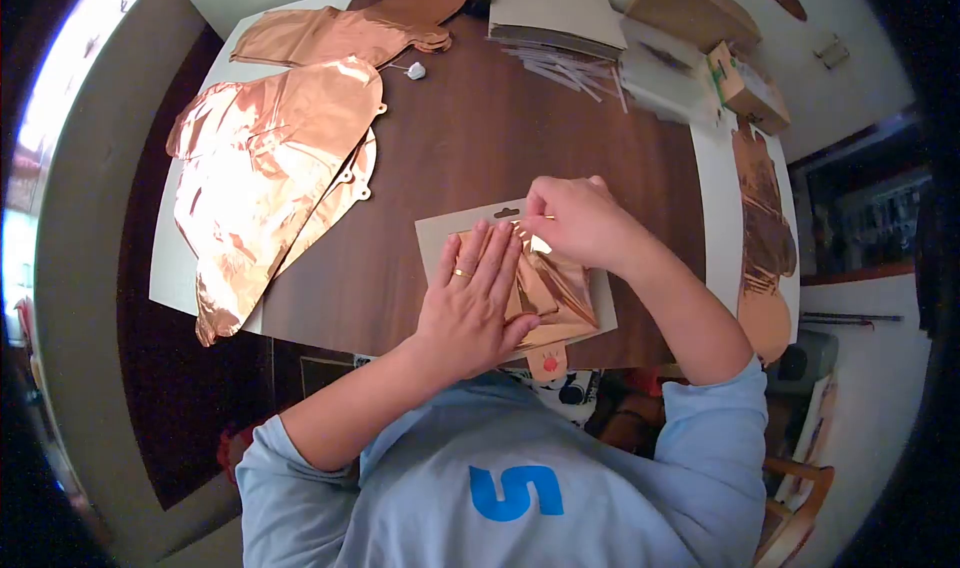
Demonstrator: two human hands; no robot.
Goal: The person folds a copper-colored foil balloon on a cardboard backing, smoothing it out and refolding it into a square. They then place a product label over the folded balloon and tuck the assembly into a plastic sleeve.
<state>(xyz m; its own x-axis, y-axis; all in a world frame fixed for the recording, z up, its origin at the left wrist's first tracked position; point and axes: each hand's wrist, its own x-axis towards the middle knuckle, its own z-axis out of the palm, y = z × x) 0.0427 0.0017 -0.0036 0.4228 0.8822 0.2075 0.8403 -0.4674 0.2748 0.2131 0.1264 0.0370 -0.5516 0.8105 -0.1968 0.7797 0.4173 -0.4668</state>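
Note:
My left hand [470, 288] lies flat, fingers stretched out, over a folded rose-gold foil balloon [570, 298]. That balloon rests on a pale backing card [432, 230] with a hang hole at its top edge. At the upper side of the foil, my right hand [582, 220] is closed, its fingertips pinching the foil's edge. Part of the foil and card is hidden under both hands. A rounded foil tab with a red mark [548, 363] sticks out past the card's near edge.
Large flat rose-gold foil balloons [270, 158] lie at the left of the brown table [460, 118]. A stack of cards [555, 13] and loose clear strips [570, 73] are at the back. More folded foil [765, 228] lies on the right, below a small box [748, 88].

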